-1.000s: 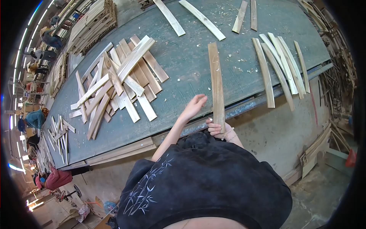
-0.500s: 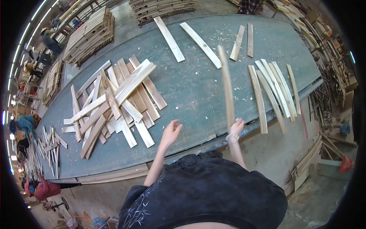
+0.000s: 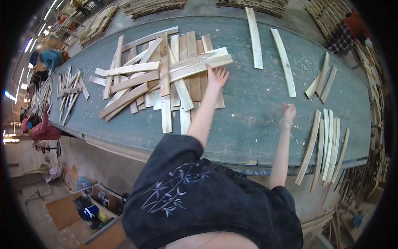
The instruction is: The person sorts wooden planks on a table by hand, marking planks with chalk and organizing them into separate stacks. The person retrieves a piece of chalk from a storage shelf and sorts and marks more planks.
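My left hand point(image 3: 217, 77) is open, its fingers spread at the right end of a pale wooden slat point(image 3: 201, 69) on top of a jumbled pile. It seems to touch that slat without gripping it. Under it, more slats point(image 3: 165, 66) lie crossed in many directions. My right hand point(image 3: 289, 111) hangs over the table, smeared by motion, with no slat visible in it. Just beyond that hand lies a long pale slat point(image 3: 284, 62). A row of slats point(image 3: 327, 143) sits to its right, overhanging the near table edge.
The green table point(image 3: 244, 124) has wood chips scattered over it. At its far right lie a few short slats point(image 3: 321, 81), and another long slat point(image 3: 254, 39) lies at the back. Thin sticks point(image 3: 70, 93) are heaped at left. A person in red point(image 3: 43, 126) works beyond them.
The slat my right hand held has been let go; another now lies among the short ones at far right. My left hand has reached forward to the pile. The view has swung left.
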`<control>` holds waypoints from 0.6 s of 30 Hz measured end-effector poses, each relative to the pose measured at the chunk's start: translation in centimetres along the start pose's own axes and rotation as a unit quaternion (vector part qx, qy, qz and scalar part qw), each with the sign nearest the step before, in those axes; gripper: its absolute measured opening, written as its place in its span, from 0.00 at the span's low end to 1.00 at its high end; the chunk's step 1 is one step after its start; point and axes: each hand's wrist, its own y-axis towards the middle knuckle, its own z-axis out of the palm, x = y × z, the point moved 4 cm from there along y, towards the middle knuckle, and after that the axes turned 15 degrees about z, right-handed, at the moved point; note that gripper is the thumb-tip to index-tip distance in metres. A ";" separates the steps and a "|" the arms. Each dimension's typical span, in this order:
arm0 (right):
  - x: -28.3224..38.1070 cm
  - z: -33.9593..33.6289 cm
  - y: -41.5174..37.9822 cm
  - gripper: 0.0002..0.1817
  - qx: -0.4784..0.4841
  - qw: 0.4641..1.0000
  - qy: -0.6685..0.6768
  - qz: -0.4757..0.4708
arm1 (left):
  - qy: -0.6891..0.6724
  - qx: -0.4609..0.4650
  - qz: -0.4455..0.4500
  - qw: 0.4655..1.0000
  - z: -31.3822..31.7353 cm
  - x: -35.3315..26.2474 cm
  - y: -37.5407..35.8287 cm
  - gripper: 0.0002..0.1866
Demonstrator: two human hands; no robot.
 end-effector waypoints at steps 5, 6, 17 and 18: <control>-4.4 1.7 -6.0 0.16 0.106 0.991 -0.018 0.075 | -0.067 0.030 0.109 0.991 0.6 0.2 -0.4 0.35; -4.4 1.8 -6.8 0.16 0.112 0.990 -0.021 0.078 | -0.052 0.058 0.096 0.992 0.5 0.0 -3.8 0.34; -1.4 0.3 -19.7 0.11 0.322 0.900 -0.180 0.232 | 0.514 0.298 -0.142 0.792 -7.4 3.4 -23.9 0.25; -4.2 -0.5 -18.8 0.13 0.298 0.908 -0.171 0.239 | 0.613 0.411 -0.158 0.656 -7.2 3.6 -23.5 0.25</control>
